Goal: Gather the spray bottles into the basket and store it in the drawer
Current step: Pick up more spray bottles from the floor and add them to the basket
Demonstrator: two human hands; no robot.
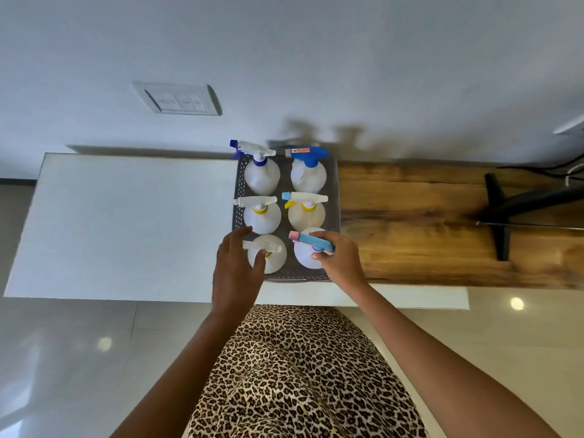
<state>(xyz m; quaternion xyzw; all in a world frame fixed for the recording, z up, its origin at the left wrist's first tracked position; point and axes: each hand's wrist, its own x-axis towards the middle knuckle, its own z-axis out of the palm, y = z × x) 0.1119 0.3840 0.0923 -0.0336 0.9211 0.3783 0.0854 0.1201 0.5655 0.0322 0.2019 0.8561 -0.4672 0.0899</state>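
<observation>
Looking down from my head, my right hand (339,259) grips the blue trigger head of the near-right bottle (305,259), which stands in the basket (335,197) with five others. My left hand (235,270) rests loose and spread on the near-left bottle (273,259). I should settle mine upright before letting go (no drawer in sight). The basket's near rim sits close to the counter (126,222) edge and the wall (284,58) is just behind, so the white top to my left looks like the free room.

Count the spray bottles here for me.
6 bottles, all in the basket: far left, far right, middle left, middle right, near left touched by the left hand, near right in the right hand. None seems hidden.
</observation>
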